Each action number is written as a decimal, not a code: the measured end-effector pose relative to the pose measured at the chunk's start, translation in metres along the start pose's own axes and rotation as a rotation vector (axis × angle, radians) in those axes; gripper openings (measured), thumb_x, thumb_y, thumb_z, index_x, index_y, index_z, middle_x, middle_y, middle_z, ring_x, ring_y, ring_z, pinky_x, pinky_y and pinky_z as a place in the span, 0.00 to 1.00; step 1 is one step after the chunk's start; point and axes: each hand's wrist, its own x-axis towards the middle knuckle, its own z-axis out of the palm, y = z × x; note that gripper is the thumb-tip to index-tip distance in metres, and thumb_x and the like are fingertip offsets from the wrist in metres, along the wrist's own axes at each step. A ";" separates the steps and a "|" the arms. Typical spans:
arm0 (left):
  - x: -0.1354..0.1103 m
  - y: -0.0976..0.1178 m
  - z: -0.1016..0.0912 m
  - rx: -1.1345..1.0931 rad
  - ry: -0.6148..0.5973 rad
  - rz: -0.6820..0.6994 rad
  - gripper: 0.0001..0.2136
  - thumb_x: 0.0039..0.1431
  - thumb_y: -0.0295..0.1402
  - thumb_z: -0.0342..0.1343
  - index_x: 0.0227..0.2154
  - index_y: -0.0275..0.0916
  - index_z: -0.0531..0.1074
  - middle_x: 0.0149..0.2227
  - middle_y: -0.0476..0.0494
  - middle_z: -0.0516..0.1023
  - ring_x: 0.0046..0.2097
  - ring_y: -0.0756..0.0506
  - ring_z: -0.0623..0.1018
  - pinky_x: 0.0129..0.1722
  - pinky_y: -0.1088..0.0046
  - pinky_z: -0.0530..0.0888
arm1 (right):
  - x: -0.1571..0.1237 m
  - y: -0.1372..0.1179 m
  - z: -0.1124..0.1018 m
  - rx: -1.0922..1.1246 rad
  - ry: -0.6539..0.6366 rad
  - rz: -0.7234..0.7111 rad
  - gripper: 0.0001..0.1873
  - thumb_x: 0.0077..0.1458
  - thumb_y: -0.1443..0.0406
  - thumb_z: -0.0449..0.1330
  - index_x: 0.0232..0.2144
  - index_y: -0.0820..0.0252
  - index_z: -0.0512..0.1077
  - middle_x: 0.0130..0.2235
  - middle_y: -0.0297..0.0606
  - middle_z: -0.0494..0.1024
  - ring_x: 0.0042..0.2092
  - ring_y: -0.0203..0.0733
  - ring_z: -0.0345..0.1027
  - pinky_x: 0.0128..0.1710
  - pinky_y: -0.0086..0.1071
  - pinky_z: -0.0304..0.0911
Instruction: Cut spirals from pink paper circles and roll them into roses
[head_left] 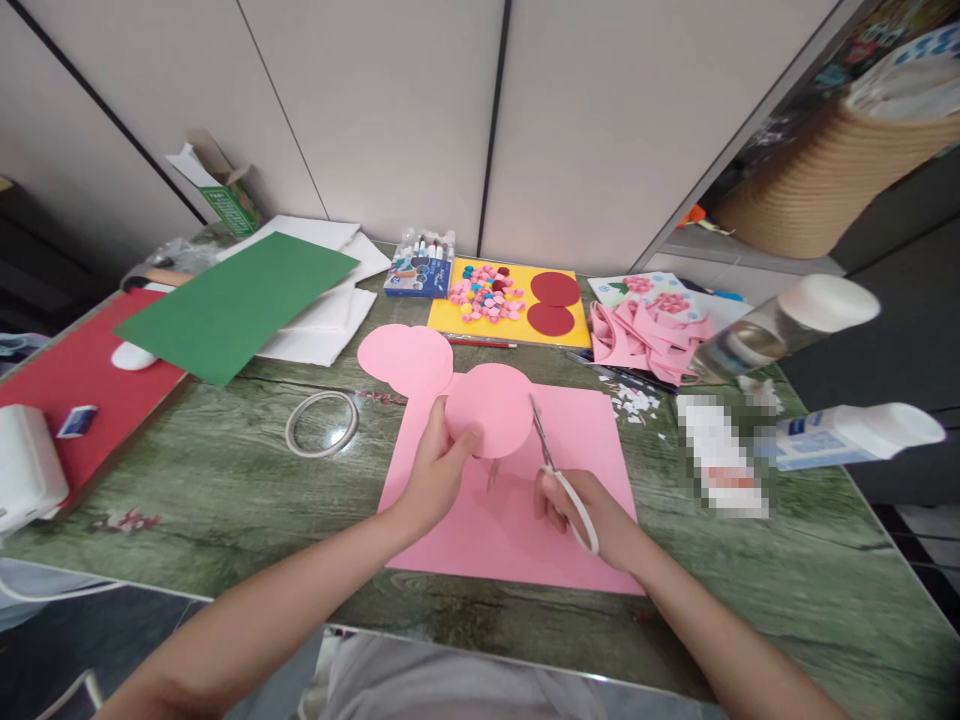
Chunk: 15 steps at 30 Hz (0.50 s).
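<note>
My left hand [439, 455] pinches the lower left edge of a pink paper circle [495, 405], thumb on its face. A pair of scissors [555, 460] with white handles is in my right hand [589, 510], fingers through the loops. Its blades point up along the circle's right edge, and I cannot tell whether they touch the paper. Below both hands lies a pink paper sheet [480, 545]. More pink paper circles [409, 358] overlap on the table just behind my left hand. A small thin strip dangles under the held circle, too small to name.
Yellow paper [517, 330] carries pompoms [487, 293] and two dark red circles [553, 320]. Pink scraps [649, 340] lie right of it. Around stand a tape roll [322, 424], green paper [240, 300], a marker box [418, 275], a clear bottle [750, 340] and a white bottle [847, 435].
</note>
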 end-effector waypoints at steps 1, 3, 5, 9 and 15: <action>0.000 0.000 0.000 0.009 0.012 0.008 0.09 0.55 0.33 0.49 0.39 0.39 0.61 0.37 0.48 0.66 0.40 0.50 0.67 0.40 0.75 0.66 | 0.000 0.000 0.000 -0.003 0.000 0.000 0.27 0.58 0.49 0.41 0.21 0.62 0.65 0.18 0.31 0.61 0.22 0.32 0.55 0.24 0.27 0.51; 0.000 0.001 0.000 0.030 0.037 0.023 0.08 0.55 0.33 0.49 0.37 0.39 0.61 0.36 0.48 0.66 0.39 0.50 0.67 0.39 0.76 0.66 | 0.000 -0.001 -0.001 -0.007 -0.002 -0.002 0.28 0.58 0.49 0.41 0.21 0.63 0.65 0.18 0.31 0.61 0.22 0.32 0.56 0.24 0.27 0.51; 0.000 0.001 0.001 0.039 0.054 0.031 0.07 0.55 0.33 0.49 0.36 0.39 0.61 0.35 0.48 0.66 0.39 0.50 0.66 0.38 0.77 0.65 | -0.001 -0.001 -0.001 -0.005 -0.007 -0.005 0.27 0.58 0.50 0.41 0.20 0.63 0.65 0.17 0.31 0.61 0.22 0.32 0.56 0.24 0.27 0.51; 0.000 0.001 0.001 0.009 0.057 0.031 0.06 0.56 0.34 0.48 0.36 0.39 0.61 0.35 0.49 0.65 0.38 0.51 0.66 0.36 0.78 0.66 | -0.001 -0.002 -0.001 -0.005 -0.011 0.004 0.27 0.58 0.50 0.42 0.20 0.63 0.65 0.17 0.31 0.61 0.22 0.32 0.56 0.24 0.27 0.51; 0.001 -0.001 0.001 -0.026 0.057 0.033 0.08 0.57 0.35 0.47 0.38 0.39 0.61 0.37 0.48 0.65 0.38 0.51 0.66 0.35 0.78 0.67 | -0.001 -0.001 -0.001 -0.009 -0.022 -0.005 0.27 0.58 0.50 0.42 0.20 0.62 0.64 0.17 0.31 0.61 0.22 0.32 0.56 0.23 0.27 0.51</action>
